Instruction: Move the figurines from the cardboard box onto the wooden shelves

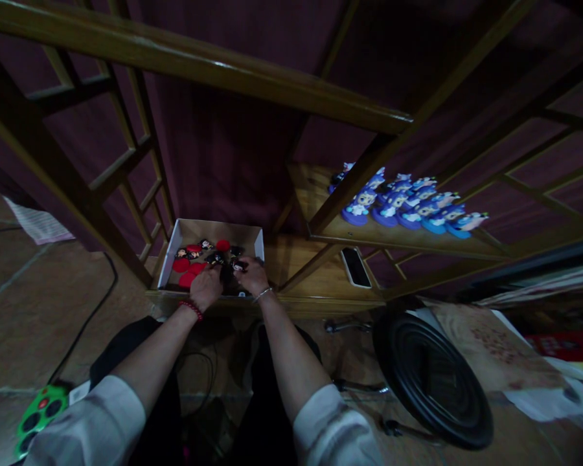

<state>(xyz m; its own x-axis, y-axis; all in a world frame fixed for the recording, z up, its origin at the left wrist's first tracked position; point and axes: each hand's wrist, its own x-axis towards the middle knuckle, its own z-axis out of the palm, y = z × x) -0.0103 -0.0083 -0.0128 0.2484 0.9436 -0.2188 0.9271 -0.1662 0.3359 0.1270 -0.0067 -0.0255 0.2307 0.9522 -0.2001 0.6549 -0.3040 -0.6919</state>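
At eight o'clock, inside a rectangular, white-edged cardboard box [223, 230], the right hand [253, 277] pinches a small dark-haired figurine [238, 265], the left hand [207, 287] lies beside round red discs [181, 265], grip indeterminable, and blue-purple figurines [393, 204] on round bases occupy a wooden shelf [313, 184] near three o'clock.

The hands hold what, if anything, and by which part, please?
Cannot tell: the right hand is at a small dark figurine, the left hand near it.
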